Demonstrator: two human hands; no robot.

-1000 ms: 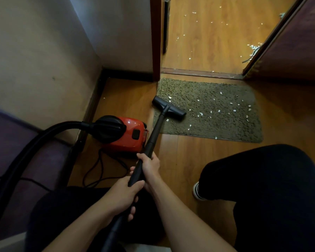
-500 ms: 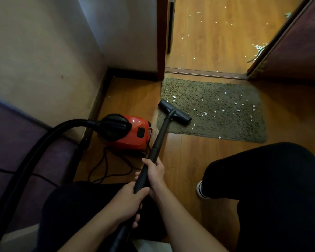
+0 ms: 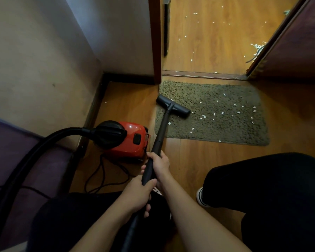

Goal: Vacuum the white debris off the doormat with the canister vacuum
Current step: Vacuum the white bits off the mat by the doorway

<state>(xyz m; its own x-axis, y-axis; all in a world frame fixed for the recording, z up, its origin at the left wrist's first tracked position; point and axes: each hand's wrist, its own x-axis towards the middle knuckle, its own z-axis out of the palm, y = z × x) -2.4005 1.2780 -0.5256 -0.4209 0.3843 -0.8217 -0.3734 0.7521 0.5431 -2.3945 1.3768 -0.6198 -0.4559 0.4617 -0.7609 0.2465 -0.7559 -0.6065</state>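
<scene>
— Where are the hands?

— Both are wrapped round the long black tube of the vacuum wand [image 3: 161, 131]. The right hand [image 3: 159, 165] grips it further along, toward the floor. The left hand [image 3: 135, 195] grips it just behind, nearer the body.

— And the wand's end?

— The flat black floor nozzle [image 3: 173, 106] lies on the left part of the shaggy olive-green doormat [image 3: 225, 128], set at a slant, with its left end near the mat's left edge.

— The mess?

— Small white scraps of debris [image 3: 238, 112] dot the mat, mostly its right half and along the near edge. A few sit just beside the nozzle's right end.

— Where is the machine itself?

— The red canister vacuum with a black cap [image 3: 133, 140] sits on the wooden plank floor [image 3: 189, 160], left of the mat and close to the dark skirting. Its thick black hose [image 3: 35, 157] arcs off to the left and back toward the person. A thin black cord [image 3: 102, 171] loops on the floor just in front of it.

— Anything else?

— A knee in black trousers [image 3: 271, 188] fills the lower right, with a white shoe [image 3: 200, 196] peeking out beside it. Through the doorway, more white bits [image 3: 191, 60] lie scattered on the boards.
</scene>
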